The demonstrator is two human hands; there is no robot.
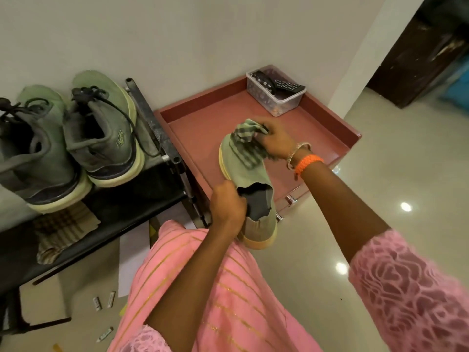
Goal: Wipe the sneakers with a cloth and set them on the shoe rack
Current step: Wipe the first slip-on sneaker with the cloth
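— Centre of the frame: a green slip-on sneaker (247,171) with a tan sole, held in the air, toe toward the top of the frame, heel toward the bottom.

— Held how?

— Left hand (227,203) at the collar, fingers curled round the left edge of the opening. Right hand (275,141) above it at the toe, fingers bunched on a checked cloth (247,139), pressing it against the upper.

— And the wrist?

— Silver bangles (297,153) and an orange thread band (308,163) on the right one. Pink lace sleeves, pink striped dress at the bottom of the frame.

— Behind the sneaker?

— A reddish tray-like surface (317,128) with raised edges, in the corner by the wall. At its far end, upper centre, a clear plastic box (275,94) with a dark remote control (289,86) sticking out.

— The rack?

— Black shoe rack (142,199) at the left. On its top shelf, upper left of the frame, a pair of green lace-up sneakers (101,130), side by side, heels toward the camera, soles touching the shelf. Just below them, on the lower shelf, a second checked cloth (62,229), folded loosely.

— On the floor?

— Lower left, small scattered bits near a flat board; too small to name.
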